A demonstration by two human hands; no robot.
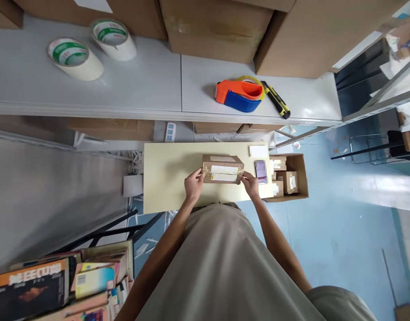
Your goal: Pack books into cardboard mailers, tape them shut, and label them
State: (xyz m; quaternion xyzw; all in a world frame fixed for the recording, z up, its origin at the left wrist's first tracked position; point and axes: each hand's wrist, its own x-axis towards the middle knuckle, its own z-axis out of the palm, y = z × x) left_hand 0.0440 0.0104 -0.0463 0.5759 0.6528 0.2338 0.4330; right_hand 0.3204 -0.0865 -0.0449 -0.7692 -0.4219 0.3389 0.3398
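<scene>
A small brown cardboard box [221, 159] with white-and-yellow label strips and clear tape lies on the pale yellow table [164, 178]. My left hand [193, 183] pinches its left end, thumb and fingers at the taped edge. At the opposite end, the fingers of my right hand [249, 183] are closed on the box's lower right corner. Just right of that hand lies a purple printed card or slip [261, 172]. Behind it, near the table's far right corner, is a white label pad [258, 151].
A grey shelf [141, 84] runs behind the table, bearing tape rolls [113, 39], an orange-and-blue tape dispenser [240, 94], a yellow-black utility knife [275, 100] and large cartons [214, 31]. An open carton of small boxes [301, 178] stands right; books [31, 285] fill a bin at lower left.
</scene>
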